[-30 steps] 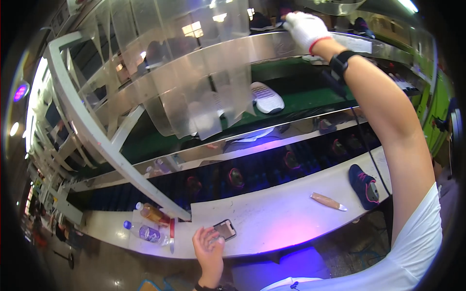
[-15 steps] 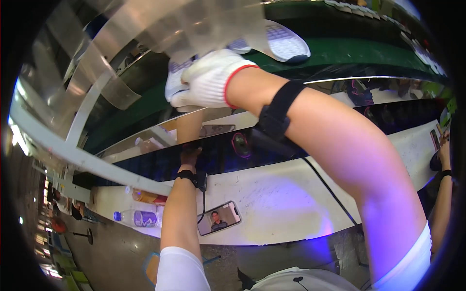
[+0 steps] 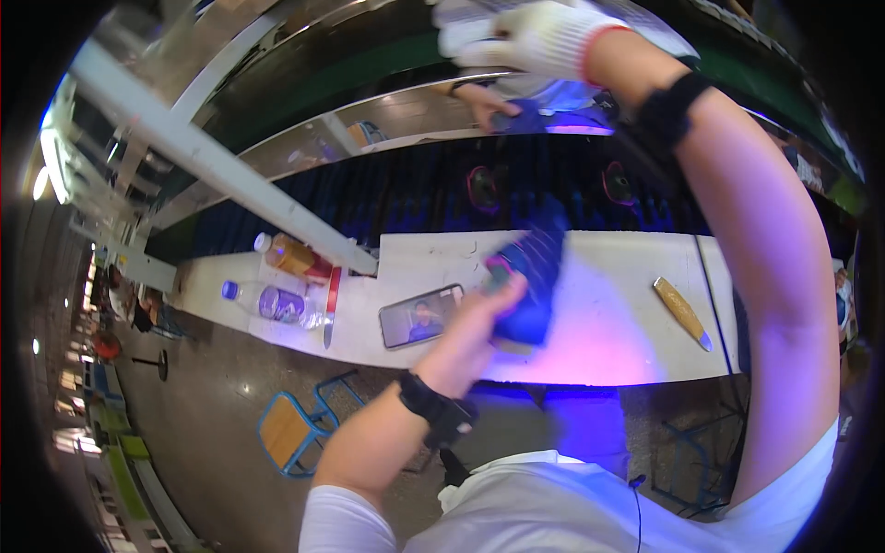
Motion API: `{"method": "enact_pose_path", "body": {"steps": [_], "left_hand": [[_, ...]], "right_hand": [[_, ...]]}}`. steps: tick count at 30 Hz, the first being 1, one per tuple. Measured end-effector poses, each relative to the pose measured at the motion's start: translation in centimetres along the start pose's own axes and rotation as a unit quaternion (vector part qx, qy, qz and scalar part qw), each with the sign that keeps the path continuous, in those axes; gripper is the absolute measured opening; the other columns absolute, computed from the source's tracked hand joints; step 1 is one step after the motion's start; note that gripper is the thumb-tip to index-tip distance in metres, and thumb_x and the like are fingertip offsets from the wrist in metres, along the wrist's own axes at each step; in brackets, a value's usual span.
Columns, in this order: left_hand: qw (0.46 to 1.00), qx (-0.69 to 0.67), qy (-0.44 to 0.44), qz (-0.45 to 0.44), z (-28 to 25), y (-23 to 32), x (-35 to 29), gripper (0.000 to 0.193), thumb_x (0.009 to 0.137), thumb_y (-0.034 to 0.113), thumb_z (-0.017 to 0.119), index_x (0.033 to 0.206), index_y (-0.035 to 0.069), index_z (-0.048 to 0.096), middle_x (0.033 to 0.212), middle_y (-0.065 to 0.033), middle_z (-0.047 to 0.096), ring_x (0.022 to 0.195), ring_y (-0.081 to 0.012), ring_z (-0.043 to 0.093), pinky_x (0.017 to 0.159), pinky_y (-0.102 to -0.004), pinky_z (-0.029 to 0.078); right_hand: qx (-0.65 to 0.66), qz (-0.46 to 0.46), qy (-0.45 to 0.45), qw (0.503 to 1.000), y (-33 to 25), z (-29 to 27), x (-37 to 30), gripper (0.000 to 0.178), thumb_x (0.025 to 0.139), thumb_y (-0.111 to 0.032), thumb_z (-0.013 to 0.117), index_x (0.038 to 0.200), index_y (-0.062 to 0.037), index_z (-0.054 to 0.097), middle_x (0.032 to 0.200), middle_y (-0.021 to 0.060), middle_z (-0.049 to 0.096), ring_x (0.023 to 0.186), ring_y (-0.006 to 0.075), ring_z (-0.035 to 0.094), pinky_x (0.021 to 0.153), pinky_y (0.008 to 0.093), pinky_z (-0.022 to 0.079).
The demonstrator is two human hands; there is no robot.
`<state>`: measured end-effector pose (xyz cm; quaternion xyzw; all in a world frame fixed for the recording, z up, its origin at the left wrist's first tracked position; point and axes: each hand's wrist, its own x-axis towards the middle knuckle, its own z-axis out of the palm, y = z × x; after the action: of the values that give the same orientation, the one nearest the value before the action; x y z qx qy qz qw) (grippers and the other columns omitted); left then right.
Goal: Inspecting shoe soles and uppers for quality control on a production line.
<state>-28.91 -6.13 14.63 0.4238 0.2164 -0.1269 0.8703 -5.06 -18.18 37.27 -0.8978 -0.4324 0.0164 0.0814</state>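
Note:
My bare left hand [image 3: 484, 323] is closed round a dark blue shoe upper [image 3: 539, 286] with a pink-edged opening, held above the white bench and blurred by motion. At the top of the view, my right hand [image 3: 544, 39] wears a white knitted glove with a red cuff. Its fingers are curled at a pale shoe sole [image 3: 452, 17], partly cut off by the picture's edge. Two more uppers with pink trim, a nearer one [image 3: 481, 189] and one farther right [image 3: 619, 182], lie on the dark strip behind the bench.
On the white bench [image 3: 415, 258] lie a phone [image 3: 419, 316], a clear bottle [image 3: 277, 302], an amber bottle [image 3: 290, 255] and a yellow-handled tool [image 3: 682, 313]. A pale metal post [image 3: 221, 157] slants across the left. Beyond runs a shiny panel [image 3: 415, 115] with reflections. A stool [image 3: 290, 433] stands below.
My left hand has drawn back from the dark strip toward me and now holds a shoe upper. My gloved right hand appears higher and farther right. The whole view has shifted.

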Motion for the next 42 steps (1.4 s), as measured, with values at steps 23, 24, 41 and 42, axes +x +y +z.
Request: {"method": "enact_pose_path", "body": {"steps": [23, 24, 41, 42], "left_hand": [[0.655, 0.601, -0.021, 0.457, 6.3, -4.7, 0.7, 0.046, 0.100, 0.032, 0.070, 0.126, -0.005, 0.061, 0.104, -0.0270, 0.073, 0.098, -0.0396, 0.073, 0.088, -0.0499, 0.057], [0.698, 0.519, -0.047, 0.491, 5.9, -5.0, -0.3, 0.039, 0.098, 0.026, 0.072, 0.124, -0.001, 0.062, 0.111, -0.0252, 0.071, 0.106, -0.0384, 0.071, 0.095, -0.0478, 0.056], [0.810, 0.342, -0.130, 0.459, 4.2, -8.1, -9.5, 0.028, 0.096, 0.006, 0.078, 0.116, 0.002, 0.059, 0.144, -0.0393, 0.057, 0.139, -0.0503, 0.056, 0.117, -0.0554, 0.044], [0.835, 0.281, -0.133, 0.455, 4.7, -9.2, -9.5, 0.034, 0.098, 0.017, 0.078, 0.117, 0.003, 0.054, 0.146, -0.0416, 0.054, 0.146, -0.0500, 0.049, 0.123, -0.0575, 0.034]], "right_hand": [[0.578, 0.141, 0.316, 0.739, -1.8, 16.5, -34.3, 0.042, 0.092, -0.035, 0.080, 0.103, 0.0015, 0.063, 0.092, 0.0071, 0.068, 0.086, 0.0169, 0.067, 0.084, 0.0309, 0.054], [0.619, 0.120, 0.332, 0.702, -2.2, 18.1, -34.4, 0.049, 0.093, -0.043, 0.081, 0.102, 0.0014, 0.062, 0.096, 0.0100, 0.071, 0.092, 0.0201, 0.071, 0.087, 0.0341, 0.056], [0.660, -0.001, 0.284, 0.695, -7.9, 23.0, -31.2, 0.034, 0.083, -0.012, 0.090, 0.094, -0.0083, 0.058, 0.143, 0.0260, 0.064, 0.135, 0.0364, 0.061, 0.119, 0.0516, 0.041], [0.663, -0.001, 0.293, 0.689, -8.2, 23.2, -31.3, 0.034, 0.083, -0.012, 0.090, 0.095, -0.0087, 0.058, 0.142, 0.0259, 0.064, 0.136, 0.0365, 0.060, 0.122, 0.0532, 0.038]]}}
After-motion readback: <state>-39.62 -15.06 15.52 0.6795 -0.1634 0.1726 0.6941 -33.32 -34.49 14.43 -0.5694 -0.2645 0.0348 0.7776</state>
